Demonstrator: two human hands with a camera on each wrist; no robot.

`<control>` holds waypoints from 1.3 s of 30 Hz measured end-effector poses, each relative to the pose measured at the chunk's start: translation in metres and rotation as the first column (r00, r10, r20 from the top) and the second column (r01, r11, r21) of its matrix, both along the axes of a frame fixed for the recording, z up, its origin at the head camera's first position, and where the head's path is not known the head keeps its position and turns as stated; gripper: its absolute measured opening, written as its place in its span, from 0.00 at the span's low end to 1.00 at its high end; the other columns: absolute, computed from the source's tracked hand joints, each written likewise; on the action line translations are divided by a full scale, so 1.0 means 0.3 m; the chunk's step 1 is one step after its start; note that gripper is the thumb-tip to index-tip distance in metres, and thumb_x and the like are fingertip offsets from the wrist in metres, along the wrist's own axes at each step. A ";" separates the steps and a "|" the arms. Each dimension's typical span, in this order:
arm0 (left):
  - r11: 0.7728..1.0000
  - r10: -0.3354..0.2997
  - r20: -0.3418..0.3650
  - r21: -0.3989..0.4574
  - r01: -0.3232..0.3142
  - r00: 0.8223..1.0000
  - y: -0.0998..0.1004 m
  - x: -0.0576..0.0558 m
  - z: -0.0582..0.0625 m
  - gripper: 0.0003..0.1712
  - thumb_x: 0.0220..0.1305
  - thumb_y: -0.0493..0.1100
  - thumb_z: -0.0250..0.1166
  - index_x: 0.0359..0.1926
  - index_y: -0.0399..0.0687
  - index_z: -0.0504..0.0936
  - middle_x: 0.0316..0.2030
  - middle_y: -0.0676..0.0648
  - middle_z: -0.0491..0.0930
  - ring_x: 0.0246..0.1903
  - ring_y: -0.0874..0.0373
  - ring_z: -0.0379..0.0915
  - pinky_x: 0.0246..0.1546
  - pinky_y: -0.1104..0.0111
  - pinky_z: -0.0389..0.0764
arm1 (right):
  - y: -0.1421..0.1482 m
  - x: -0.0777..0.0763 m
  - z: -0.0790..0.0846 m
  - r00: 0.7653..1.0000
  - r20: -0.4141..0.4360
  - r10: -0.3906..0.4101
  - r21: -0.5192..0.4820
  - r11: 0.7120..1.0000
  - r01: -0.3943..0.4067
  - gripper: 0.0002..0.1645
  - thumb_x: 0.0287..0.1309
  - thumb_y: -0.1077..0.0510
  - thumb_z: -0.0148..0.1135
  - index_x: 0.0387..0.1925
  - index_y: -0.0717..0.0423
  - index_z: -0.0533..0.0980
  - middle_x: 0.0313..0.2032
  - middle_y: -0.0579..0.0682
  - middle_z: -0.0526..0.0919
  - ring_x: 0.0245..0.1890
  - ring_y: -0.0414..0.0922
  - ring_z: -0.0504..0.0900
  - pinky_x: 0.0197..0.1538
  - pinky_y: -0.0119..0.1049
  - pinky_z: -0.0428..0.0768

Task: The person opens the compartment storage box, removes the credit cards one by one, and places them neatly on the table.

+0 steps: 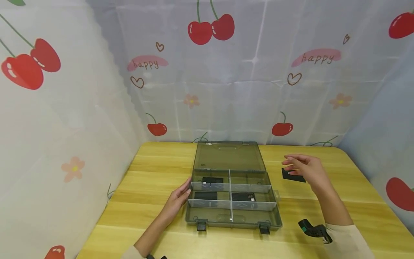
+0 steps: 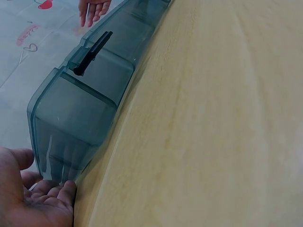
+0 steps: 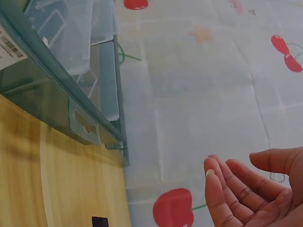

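Note:
A translucent grey-green divided box (image 1: 233,225) lies on the table with its lid (image 1: 229,156) folded back. My left hand (image 1: 178,199) rests its fingers along the box's left side; the left wrist view shows the same hand (image 2: 40,198) at the box's end. Black cards sit in three compartments: back left (image 1: 217,180), middle left (image 1: 206,195) and middle right (image 1: 240,196), the last marked "VIP". To the box's right, my right hand (image 1: 305,169) hovers over another black card (image 1: 295,177), fingers loosely bent with nothing between them.
Wooden table (image 1: 161,162) reaches back to a cherry-print curtain (image 1: 239,90), which also hangs at both sides. Two latches (image 1: 201,226) stick out from the box's front edge. A black strap piece (image 1: 313,229) juts from my right wrist.

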State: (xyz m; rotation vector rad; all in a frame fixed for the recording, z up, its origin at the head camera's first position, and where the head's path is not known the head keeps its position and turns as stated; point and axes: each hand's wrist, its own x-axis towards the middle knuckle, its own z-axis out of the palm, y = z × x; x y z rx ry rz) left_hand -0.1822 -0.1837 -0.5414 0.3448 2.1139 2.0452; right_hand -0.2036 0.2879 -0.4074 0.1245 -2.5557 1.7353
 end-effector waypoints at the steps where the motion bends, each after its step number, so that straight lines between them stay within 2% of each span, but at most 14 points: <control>1: 1.000 0.000 -0.004 -0.004 0.000 1.000 0.000 0.002 -0.001 0.33 0.80 0.46 0.53 0.80 0.48 0.56 0.79 0.46 0.48 0.77 0.46 0.44 0.73 0.50 0.54 | -0.006 0.002 0.005 1.000 0.009 0.010 -0.003 1.000 -0.010 0.33 0.76 0.46 0.55 0.66 0.71 0.71 0.45 0.50 0.89 0.42 0.45 0.88 0.44 0.35 0.87; 7: 1.000 0.005 -0.006 0.003 -0.005 1.000 0.000 0.004 -0.003 0.33 0.80 0.46 0.53 0.80 0.48 0.56 0.79 0.46 0.48 0.77 0.45 0.45 0.73 0.50 0.54 | -0.033 0.020 0.025 0.997 0.063 0.045 0.019 0.999 -0.046 0.31 0.77 0.49 0.54 0.65 0.71 0.71 0.47 0.55 0.87 0.43 0.48 0.88 0.46 0.39 0.87; 15: 1.000 0.009 0.012 0.025 -0.010 1.000 0.001 0.000 -0.011 0.33 0.79 0.46 0.54 0.79 0.47 0.57 0.79 0.47 0.49 0.77 0.46 0.45 0.73 0.51 0.53 | -0.043 0.045 0.034 0.995 0.079 0.065 0.072 0.995 -0.071 0.27 0.77 0.52 0.54 0.64 0.71 0.72 0.46 0.61 0.86 0.40 0.47 0.88 0.44 0.38 0.87; 22: 1.000 0.000 0.007 0.027 -0.001 1.000 0.002 0.001 -0.008 0.33 0.80 0.45 0.53 0.79 0.46 0.56 0.79 0.47 0.49 0.77 0.47 0.45 0.73 0.50 0.53 | -0.055 0.066 0.045 0.989 0.098 0.111 0.110 0.987 -0.121 0.25 0.78 0.57 0.52 0.63 0.73 0.72 0.46 0.59 0.86 0.42 0.48 0.88 0.45 0.40 0.87; 26: 1.000 -0.003 -0.004 0.014 0.003 1.000 0.001 -0.001 -0.002 0.33 0.80 0.46 0.52 0.80 0.47 0.55 0.79 0.46 0.49 0.77 0.46 0.45 0.73 0.49 0.53 | -0.071 0.074 0.049 0.984 0.116 0.136 0.139 0.979 -0.151 0.25 0.78 0.56 0.52 0.62 0.73 0.73 0.45 0.60 0.86 0.43 0.52 0.87 0.45 0.42 0.87; 31: 1.000 0.001 0.003 0.002 -0.001 1.000 0.002 0.001 0.003 0.33 0.80 0.46 0.53 0.80 0.50 0.56 0.79 0.47 0.50 0.77 0.47 0.46 0.73 0.51 0.54 | -0.095 0.086 0.042 0.966 0.175 0.192 0.143 0.966 -0.218 0.25 0.77 0.56 0.52 0.62 0.75 0.73 0.45 0.62 0.86 0.43 0.55 0.87 0.46 0.44 0.87; 39: 1.000 -0.012 -0.018 -0.001 0.012 1.000 0.003 0.003 0.003 0.34 0.80 0.46 0.52 0.80 0.47 0.54 0.79 0.44 0.48 0.77 0.45 0.44 0.73 0.48 0.54 | -0.138 0.089 0.020 0.921 0.277 0.275 0.043 0.954 -0.297 0.23 0.76 0.60 0.53 0.60 0.76 0.73 0.45 0.61 0.86 0.44 0.58 0.87 0.47 0.48 0.87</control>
